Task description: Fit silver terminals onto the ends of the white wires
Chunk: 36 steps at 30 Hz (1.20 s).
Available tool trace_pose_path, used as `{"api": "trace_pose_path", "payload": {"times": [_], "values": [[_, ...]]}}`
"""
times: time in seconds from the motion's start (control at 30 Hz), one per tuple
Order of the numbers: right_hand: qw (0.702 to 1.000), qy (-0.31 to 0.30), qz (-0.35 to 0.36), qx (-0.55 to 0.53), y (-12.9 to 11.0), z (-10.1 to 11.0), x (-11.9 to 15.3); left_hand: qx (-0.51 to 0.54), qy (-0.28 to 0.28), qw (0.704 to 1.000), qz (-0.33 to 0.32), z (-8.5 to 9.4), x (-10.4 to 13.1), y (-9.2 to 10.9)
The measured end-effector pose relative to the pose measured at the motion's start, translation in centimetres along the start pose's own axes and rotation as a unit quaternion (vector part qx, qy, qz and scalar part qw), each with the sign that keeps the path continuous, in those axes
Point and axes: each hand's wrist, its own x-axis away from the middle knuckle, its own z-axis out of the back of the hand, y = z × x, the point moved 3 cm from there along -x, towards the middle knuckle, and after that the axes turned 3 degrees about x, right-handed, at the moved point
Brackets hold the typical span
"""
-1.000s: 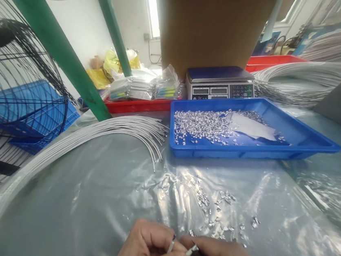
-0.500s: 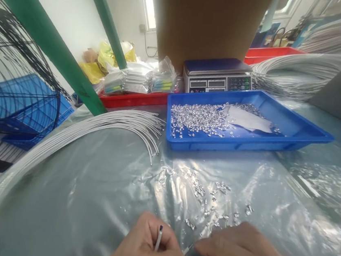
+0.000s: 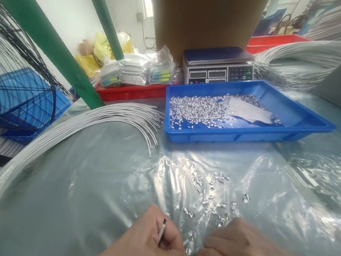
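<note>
Clear plastic sheeting (image 3: 96, 185) covers your worktop, wrinkled and shiny across the middle of the frame. Right of centre, towards the top, sits a shallow blue tray (image 3: 300, 122) holding a spread of small silver metal pieces (image 3: 200, 109) and a white slip of paper (image 3: 248, 111). Behind it stands a weighing scale (image 3: 217, 65) in front of a brown cardboard box (image 3: 206, 15). To the left of the scale, a red tray (image 3: 131, 92) carries clear bags of packets (image 3: 139, 73). More silver pieces lie loose (image 3: 209, 194) on the sheeting, just above your hands.

At the bottom centre, your left hand (image 3: 147, 250) is closed around a thin white wire end (image 3: 161, 229). Its short visible length stands nearly upright in the frame, leaning slightly right, with its dark tip pointing up and away from you. Your right hand (image 3: 245, 255) lies just beside it, fingers curled together against the left thumb; whether it grips anything, you cannot tell from here, though a small silver bit (image 3: 187, 241) shows between the two hands.

A bundle of white wires (image 3: 75, 127) sweeps in a long arc from the lower left corner up to the centre, its cut ends pointing towards the blue tray. Black wire loops (image 3: 12, 81) fill the left edge.
</note>
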Motion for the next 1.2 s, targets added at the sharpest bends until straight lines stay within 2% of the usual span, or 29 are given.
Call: {"api": "trace_pose_path", "payload": {"times": [0.17, 0.37, 0.47, 0.6, 0.77, 0.83, 1.0, 1.2], "values": [[0.983, -0.025, -0.096, -0.155, 0.4, -0.1, -0.8, 0.019, -0.047, 0.999, -0.02, 0.0, 0.3, -0.3], [0.931, -0.106, -0.201, -0.286, 1.1, -0.2, -1.0, 0.063, -0.064, 0.991, -0.097, 0.0, 0.5, -0.2], [0.894, -0.146, -0.251, -0.34, 1.4, -0.5, -1.1, 0.064, -0.049, 0.989, -0.124, 0.1, 0.6, 0.4], [0.829, -0.164, -0.316, -0.432, 1.8, -1.1, -1.1, 0.056, -0.02, 0.987, -0.148, 0.4, 0.6, 0.9], [0.769, -0.18, -0.345, -0.508, 2.2, -1.8, -1.0, 0.034, -0.026, 0.986, -0.161, 0.7, 0.5, 0.8], [0.765, -0.179, -0.334, -0.521, 2.2, -1.8, -1.0, 0.044, -0.023, 0.986, -0.161, 0.7, 0.4, 0.6], [0.803, -0.126, -0.291, -0.505, 2.1, -1.1, -1.4, 0.056, 0.002, 0.987, -0.152, 0.6, 0.2, 0.3], [0.812, -0.13, -0.296, -0.486, 1.8, -1.1, -1.4, 0.064, 0.036, 0.989, -0.13, 0.6, 0.3, 0.0]]}}
